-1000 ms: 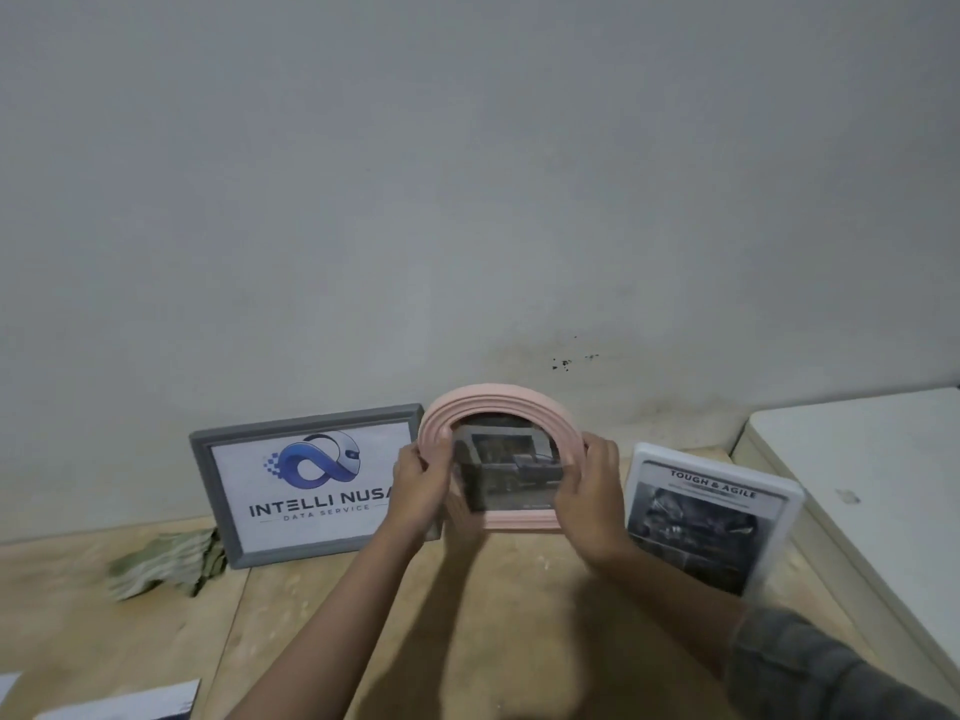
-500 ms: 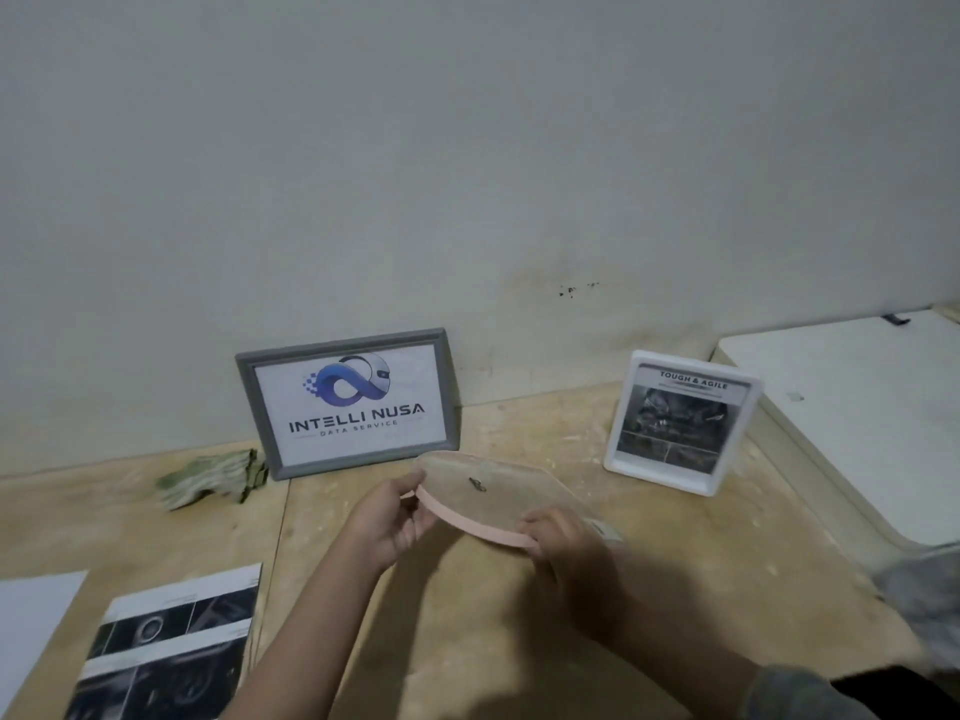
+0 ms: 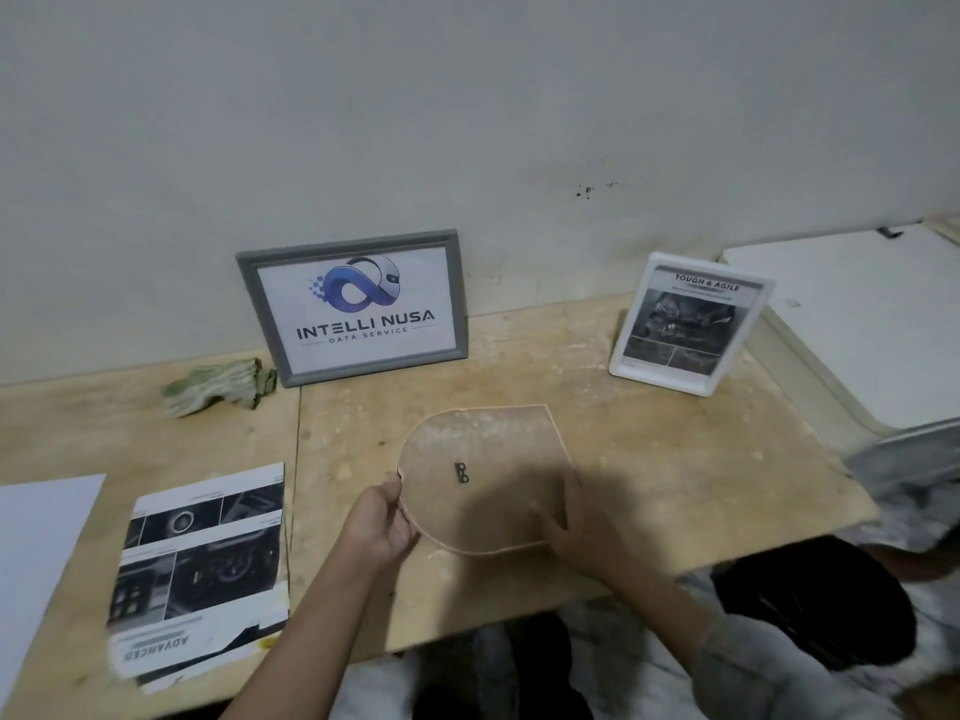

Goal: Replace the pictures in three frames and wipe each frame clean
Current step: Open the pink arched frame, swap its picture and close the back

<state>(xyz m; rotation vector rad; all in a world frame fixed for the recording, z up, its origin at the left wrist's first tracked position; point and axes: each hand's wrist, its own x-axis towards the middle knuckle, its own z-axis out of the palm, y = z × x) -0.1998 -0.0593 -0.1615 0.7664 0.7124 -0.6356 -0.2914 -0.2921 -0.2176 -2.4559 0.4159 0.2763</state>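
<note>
On the wooden table (image 3: 649,459), the arched frame (image 3: 483,459) is lying face down between my hands, my left hand (image 3: 382,527) curling its fingers round its left rim, my right hand (image 3: 576,527) resting flat on its backing.

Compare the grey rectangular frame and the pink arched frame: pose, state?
The grey rectangular frame stands upright against the wall, logo print facing out, untouched. The pink arched frame lies face down on the wooden table, backing board up, both hands at its edges. Both sit on that table.
</note>
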